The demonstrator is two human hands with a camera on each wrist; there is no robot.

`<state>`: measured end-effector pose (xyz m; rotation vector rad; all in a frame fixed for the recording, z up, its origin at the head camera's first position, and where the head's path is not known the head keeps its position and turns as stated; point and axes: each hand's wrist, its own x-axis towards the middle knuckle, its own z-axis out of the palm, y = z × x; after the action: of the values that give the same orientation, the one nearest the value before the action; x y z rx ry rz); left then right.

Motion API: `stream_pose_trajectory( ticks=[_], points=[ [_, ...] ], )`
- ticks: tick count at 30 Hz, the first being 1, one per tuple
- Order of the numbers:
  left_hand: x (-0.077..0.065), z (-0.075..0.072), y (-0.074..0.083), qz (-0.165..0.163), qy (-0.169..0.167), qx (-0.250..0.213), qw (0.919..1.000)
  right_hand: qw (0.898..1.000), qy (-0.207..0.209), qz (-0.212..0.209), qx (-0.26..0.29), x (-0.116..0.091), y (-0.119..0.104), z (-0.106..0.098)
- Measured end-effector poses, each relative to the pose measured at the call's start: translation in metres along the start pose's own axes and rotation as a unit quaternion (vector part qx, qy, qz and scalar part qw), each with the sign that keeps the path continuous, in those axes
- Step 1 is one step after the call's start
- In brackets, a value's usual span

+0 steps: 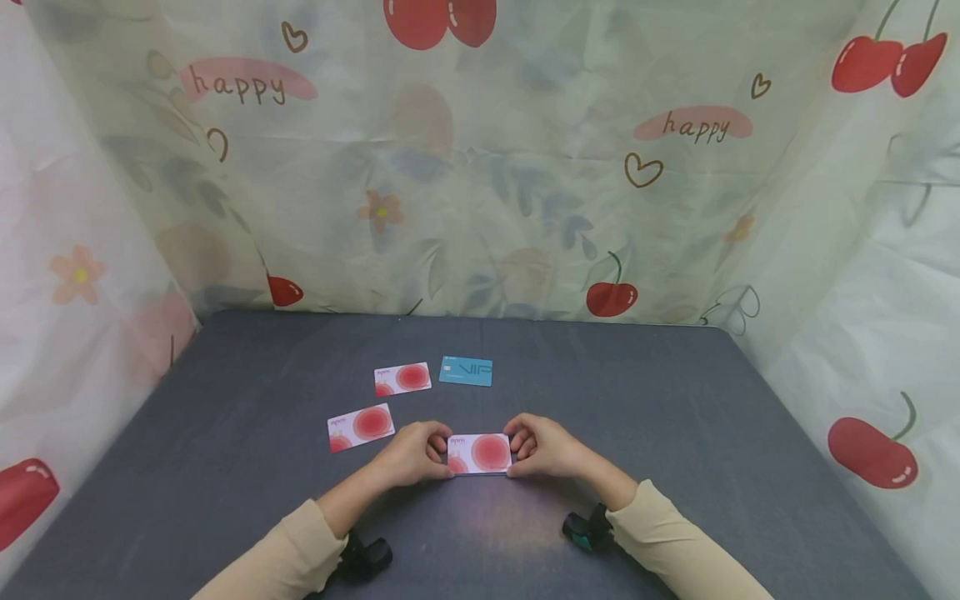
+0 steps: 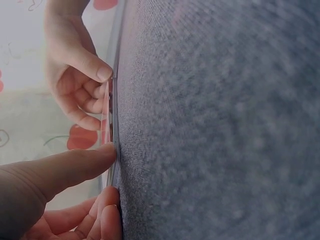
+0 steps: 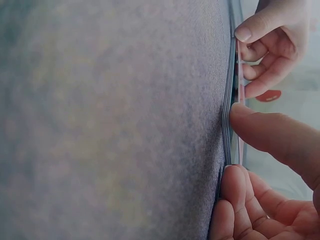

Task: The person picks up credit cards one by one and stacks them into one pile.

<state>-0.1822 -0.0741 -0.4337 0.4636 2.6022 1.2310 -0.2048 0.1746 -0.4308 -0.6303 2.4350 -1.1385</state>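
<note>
While pinched at both short ends, held flat: a stack of cards, right at the surface of the table, too close to tell whether touching it. Uppermost on the stack, a top card, white and pink with red circles. Under that, in both wrist views, several thin, darker edges pressed together, too fine to count, with a narrow gap just below the top card.

At the stack's left end, the left hand, grasping it, thumb at the near corner, fingers bent in. At the stack's right end, the right hand, grasping it in much the same way, thumb again at the near corner.

Beyond the stack and a little to its left, a blue card marked "VIP". Beyond the stack and farther left, just beside the blue card, a far pink card. Left of the stack and slightly beyond it, near the left hand, a near pink card, set askew and printed like the top card.

Nearer than the stack, to either side, beige sleeves and black wrist devices. Well behind the stack, cloth with cherries, hearts, flowers and the word "happy"
</note>
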Motion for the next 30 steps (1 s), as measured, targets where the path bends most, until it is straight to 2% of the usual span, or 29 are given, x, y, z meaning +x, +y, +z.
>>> stream_pose_trajectory(
  ticks=[10, 30],
  points=[
    [0.0002, -0.0002, -0.0009, 0.01, 0.0, 0.007, 0.9999, 1.0, 0.004, 0.011, -0.011, 0.0001, -0.0021, 0.0003],
    [0.0013, 0.0014, -0.0019, 0.009, 0.003, 0.007, 0.9999, 1.0, 0.0, 0.011, -0.014, 0.0005, -0.001, 0.001]
  ],
)
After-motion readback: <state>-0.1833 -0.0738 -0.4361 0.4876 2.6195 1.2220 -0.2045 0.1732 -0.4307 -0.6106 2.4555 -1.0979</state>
